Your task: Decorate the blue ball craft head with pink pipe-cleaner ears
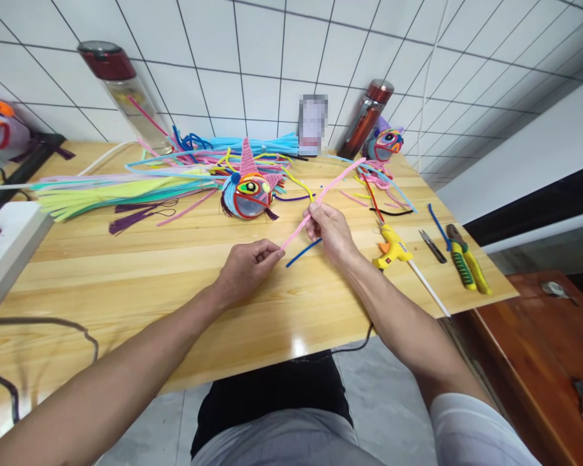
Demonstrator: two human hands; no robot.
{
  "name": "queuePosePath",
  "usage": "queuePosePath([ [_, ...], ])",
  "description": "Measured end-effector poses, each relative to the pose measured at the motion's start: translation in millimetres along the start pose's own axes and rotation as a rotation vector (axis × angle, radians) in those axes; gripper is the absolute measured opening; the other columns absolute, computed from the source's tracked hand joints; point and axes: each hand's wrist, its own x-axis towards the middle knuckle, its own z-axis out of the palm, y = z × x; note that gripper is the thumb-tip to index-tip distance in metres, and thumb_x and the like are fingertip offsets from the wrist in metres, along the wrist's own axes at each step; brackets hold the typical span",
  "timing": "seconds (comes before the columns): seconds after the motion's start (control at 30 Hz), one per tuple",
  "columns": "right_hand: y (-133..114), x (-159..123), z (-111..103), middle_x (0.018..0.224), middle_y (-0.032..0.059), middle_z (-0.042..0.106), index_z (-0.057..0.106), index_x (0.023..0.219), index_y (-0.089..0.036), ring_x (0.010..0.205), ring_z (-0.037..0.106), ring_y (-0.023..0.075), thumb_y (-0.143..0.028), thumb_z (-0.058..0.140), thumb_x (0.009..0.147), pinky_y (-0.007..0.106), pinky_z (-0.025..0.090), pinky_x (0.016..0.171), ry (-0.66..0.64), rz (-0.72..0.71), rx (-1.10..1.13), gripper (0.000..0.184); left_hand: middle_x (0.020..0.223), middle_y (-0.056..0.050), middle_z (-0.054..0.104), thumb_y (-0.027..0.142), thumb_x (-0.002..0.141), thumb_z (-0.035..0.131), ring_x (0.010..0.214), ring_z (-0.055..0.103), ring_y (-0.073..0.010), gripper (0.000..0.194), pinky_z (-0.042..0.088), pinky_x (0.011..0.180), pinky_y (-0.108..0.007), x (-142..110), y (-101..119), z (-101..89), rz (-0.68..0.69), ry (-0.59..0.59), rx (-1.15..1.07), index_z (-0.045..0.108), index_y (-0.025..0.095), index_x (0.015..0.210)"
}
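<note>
A pink pipe cleaner (pixel 341 179) is stretched between my two hands above the wooden table. My left hand (pixel 250 265) pinches its near end. Farther along, my right hand (pixel 329 226) grips it between thumb and fingers, and its free end reaches up to the right. Under my right hand lies a blue pipe cleaner piece (pixel 301 254). Just beyond my hands sits a round ornament (pixel 249 194) with a clear front, a yellow-green eye, red outlines and pink wrapped horns. A yellow glue gun (pixel 392 248) lies to the right of my right hand.
Bundles of coloured pipe cleaners (pixel 126 191) spread along the back, beside purple tassels (pixel 138 213). Snips (pixel 432 246) and green-yellow pliers (pixel 466 262) lie at the right. A glass bottle (pixel 126 97), a red flask (pixel 366 120) and a second ornament (pixel 386 142) stand near the tiled wall.
</note>
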Motion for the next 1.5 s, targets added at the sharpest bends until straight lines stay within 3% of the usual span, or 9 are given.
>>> queuePosePath([
  [0.3,0.4,-0.3,-0.1,0.055,-0.0053,0.059,0.067,0.076,-0.02,0.043,0.048,0.0065,-0.084,0.085,0.071,0.019,0.036,0.042,0.023,0.006,0.006,0.067,0.056,0.003,0.059,0.042,0.097,0.066,0.053,0.044,-0.0092,0.035,0.036,0.054,-0.023,-2.1,0.3,0.1,0.071,0.005,0.046,0.074,0.017,0.073],
  [0.67,-4.1,-3.1,4.6,0.052,-0.0057,0.056,0.066,0.072,-0.02,0.042,0.043,0.0067,-0.081,0.088,0.069,0.021,0.034,0.041,0.069,-0.022,-0.009,0.065,0.072,-0.003,0.073,0.038,0.103,0.061,0.063,0.06,-0.0121,0.034,0.043,0.066,-0.024,-4.2,-2.8,1.4,0.207,-0.057,0.091,0.075,0.017,0.079],
  [0.9,-5.9,-4.1,5.7,0.053,-0.0045,0.059,0.067,0.071,-0.02,0.041,0.045,0.0067,-0.08,0.09,0.066,0.021,0.035,0.041,0.065,-0.002,-0.012,0.065,0.059,0.004,0.053,0.039,0.101,0.061,0.056,0.042,-0.0099,0.035,0.034,0.059,-0.024,-3.1,-1.0,2.1,0.1,-0.05,0.11,0.065,0.018,0.073],
  [1.13,-1.5,-4.1,4.5,0.056,-0.0027,0.063,0.07,0.073,-0.02,0.043,0.048,0.0072,-0.081,0.09,0.067,0.021,0.037,0.042,0.047,-0.012,-0.018,0.065,0.058,0.006,0.044,0.042,0.101,0.06,0.057,0.036,-0.0094,0.042,0.032,0.06,-0.025,-2.6,-1.3,2.8,0.091,-0.031,0.103,0.055,0.018,0.067],
  [1.33,-0.5,-4.9,5.1,0.055,-0.0032,0.062,0.069,0.071,-0.02,0.042,0.049,0.0072,-0.08,0.091,0.066,0.02,0.038,0.042,0.043,-0.004,-0.017,0.064,0.061,0.005,0.04,0.038,0.104,0.053,0.059,0.035,-0.0097,0.045,0.03,0.061,-0.027,-2.0,0.4,0.7,0.137,-0.106,0.126,0.042,0.019,0.065],
  [1.5,0.2,-3.1,3.9,0.054,-0.0035,0.062,0.069,0.072,-0.02,0.042,0.048,0.0069,-0.079,0.09,0.068,0.02,0.038,0.042,0.054,-0.008,-0.015,0.063,0.062,0.005,0.041,0.043,0.104,0.053,0.06,0.036,-0.0104,0.045,0.031,0.061,-0.026,-1.6,0.6,1.1,0.102,-0.117,0.11,0.043,0.02,0.066],
])
